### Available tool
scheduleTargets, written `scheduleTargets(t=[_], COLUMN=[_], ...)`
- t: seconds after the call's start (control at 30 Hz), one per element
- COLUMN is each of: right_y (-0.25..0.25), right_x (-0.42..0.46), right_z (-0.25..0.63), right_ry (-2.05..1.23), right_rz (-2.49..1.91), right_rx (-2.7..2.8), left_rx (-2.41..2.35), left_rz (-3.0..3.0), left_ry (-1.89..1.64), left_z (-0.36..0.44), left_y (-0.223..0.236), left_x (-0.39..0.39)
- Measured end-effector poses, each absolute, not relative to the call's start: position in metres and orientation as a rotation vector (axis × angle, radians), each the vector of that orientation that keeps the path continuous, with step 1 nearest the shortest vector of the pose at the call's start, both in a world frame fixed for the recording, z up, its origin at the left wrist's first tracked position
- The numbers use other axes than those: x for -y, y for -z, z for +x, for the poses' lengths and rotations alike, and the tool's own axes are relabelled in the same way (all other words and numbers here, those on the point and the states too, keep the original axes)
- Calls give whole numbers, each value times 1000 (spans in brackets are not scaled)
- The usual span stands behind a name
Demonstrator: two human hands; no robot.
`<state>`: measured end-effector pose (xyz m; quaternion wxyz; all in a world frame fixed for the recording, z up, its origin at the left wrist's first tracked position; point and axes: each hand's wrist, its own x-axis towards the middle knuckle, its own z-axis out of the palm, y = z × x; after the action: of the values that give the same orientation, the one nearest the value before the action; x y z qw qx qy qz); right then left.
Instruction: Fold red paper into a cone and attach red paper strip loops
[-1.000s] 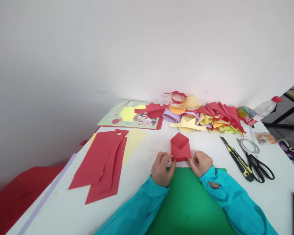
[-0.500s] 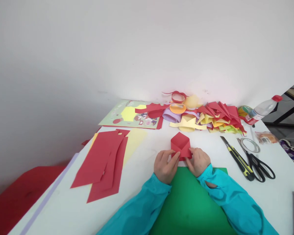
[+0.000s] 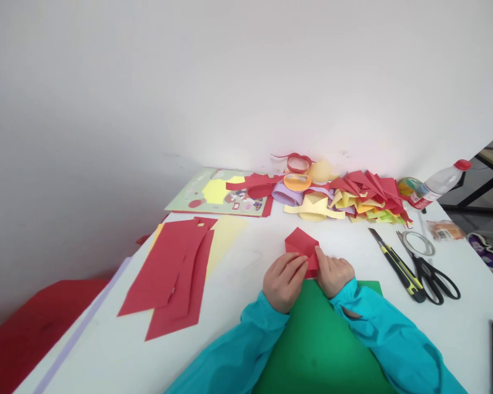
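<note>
A small folded red paper envelope [image 3: 299, 239] lies on the white table just beyond the green sheet [image 3: 318, 339], its pointed flap facing away from me. My left hand [image 3: 285, 279] covers its lower left part, fingers closed on the paper near the middle. At its right edge my right hand [image 3: 334, 273] grips the paper between thumb and fingers. Much of the envelope's lower half is hidden behind my fingers.
Red paper sheets [image 3: 168, 268] lie at the left. A printed book [image 3: 189, 200], paper crowns [image 3: 314, 207] and folded red pieces [image 3: 370, 189] line the wall. Right are a utility knife [image 3: 396, 265], scissors [image 3: 433, 279], a tape roll [image 3: 418, 243] and a bottle [image 3: 437, 185].
Both hands have gone from the envelope's lower corners up onto its body. The left hand moved right across its front; the envelope has shifted slightly nearer and tilted.
</note>
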<state>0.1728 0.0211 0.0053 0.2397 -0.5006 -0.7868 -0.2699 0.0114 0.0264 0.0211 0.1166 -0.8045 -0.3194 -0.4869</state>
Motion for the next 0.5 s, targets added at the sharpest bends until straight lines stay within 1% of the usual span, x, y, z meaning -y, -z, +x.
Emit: scheduleTargets(t=[0.23, 0.4, 0.5], right_y=[7, 1, -4], right_x=[-24, -22, -20], right_z=[172, 171, 170], right_ry=[758, 639, 641], right_rz=[-1535, -1483, -1472], right_rx=[2143, 2199, 2213], left_rx=[905, 911, 919], left_rz=[-2381, -2379, -2386], left_ry=[1399, 1397, 1404], left_z=[10, 9, 8], left_y=[-19, -18, -18], left_x=[-26, -25, -26])
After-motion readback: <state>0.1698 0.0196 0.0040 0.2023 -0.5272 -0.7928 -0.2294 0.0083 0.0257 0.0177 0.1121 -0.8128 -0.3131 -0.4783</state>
